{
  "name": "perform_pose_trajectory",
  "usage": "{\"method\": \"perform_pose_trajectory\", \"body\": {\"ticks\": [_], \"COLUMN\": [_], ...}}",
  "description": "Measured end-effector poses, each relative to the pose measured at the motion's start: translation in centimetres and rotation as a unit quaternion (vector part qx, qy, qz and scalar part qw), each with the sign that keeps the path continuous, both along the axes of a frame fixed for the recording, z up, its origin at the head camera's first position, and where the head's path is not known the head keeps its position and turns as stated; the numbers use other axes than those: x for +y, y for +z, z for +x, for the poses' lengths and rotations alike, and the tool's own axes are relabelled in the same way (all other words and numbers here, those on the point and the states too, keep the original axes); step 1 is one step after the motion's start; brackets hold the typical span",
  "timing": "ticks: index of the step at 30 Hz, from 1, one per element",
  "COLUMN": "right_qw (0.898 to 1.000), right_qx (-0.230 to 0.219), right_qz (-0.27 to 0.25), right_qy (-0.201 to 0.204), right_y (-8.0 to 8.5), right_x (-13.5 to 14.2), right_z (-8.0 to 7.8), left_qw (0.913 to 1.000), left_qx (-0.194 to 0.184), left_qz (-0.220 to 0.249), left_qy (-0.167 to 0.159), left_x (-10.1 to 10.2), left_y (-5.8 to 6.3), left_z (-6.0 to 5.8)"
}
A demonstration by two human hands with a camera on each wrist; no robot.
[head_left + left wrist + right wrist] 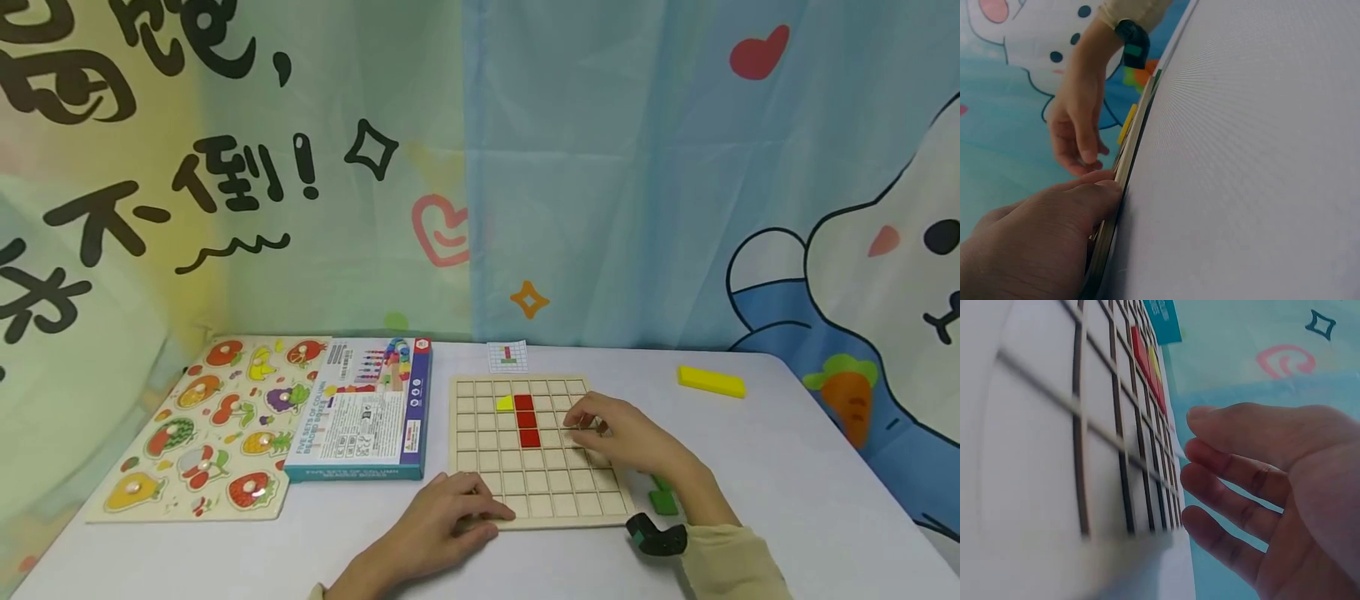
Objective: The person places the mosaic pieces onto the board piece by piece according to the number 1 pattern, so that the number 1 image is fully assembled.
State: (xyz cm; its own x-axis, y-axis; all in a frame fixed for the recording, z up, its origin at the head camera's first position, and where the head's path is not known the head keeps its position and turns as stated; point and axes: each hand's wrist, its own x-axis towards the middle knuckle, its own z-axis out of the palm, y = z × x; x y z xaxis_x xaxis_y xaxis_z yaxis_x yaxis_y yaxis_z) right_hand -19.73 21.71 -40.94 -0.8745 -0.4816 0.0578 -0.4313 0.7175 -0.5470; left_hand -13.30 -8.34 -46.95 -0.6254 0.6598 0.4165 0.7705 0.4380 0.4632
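A pale wooden grid board (546,482) lies in front of me. On it a red strip of several squares (528,421) runs down one column, with a yellow square (505,403) beside its top. My left hand (450,517) rests at the board's near left corner, index finger along the top and thumb by the near edge; the left wrist view has that thumb (1107,192) right at the rim. Over the board's right side hovers my right hand (626,433), its fingers loosely bent. Nothing shows between its fingers (1229,487) in the right wrist view.
Green pieces (663,502) lie right of the board, partly under my right forearm. Behind the board is a small pattern card (507,357). A yellow bar (711,382) lies at the back right. Leftward are a boxed toy (360,417) and a fruit puzzle board (202,425).
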Motion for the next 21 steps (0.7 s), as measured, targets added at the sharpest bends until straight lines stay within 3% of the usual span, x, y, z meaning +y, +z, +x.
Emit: {"method": "perform_pose_trajectory", "body": {"ticks": [5,11,21], "right_qw": [1.0,1.0,0.993], "right_qx": [0.004,-0.021,-0.114], "right_qz": [0.002,0.01,0.026], "right_qy": [0.004,-0.01,-0.017], "right_y": [-0.1,0.3,0.5], "right_x": [1.9,4.3,7.6], "right_z": [0.5,1.2,2.1], "left_qw": [1.0,0.9998,1.0], "left_qx": [0.004,-0.02,-0.003], "left_qz": [0.003,0.002,0.004], "left_qy": [-0.004,0.003,-0.002], "left_x": [-0.1,0.0,0.1], "left_y": [0.1,0.2,0.1], "left_z": [0.0,0.0,0.0]}}
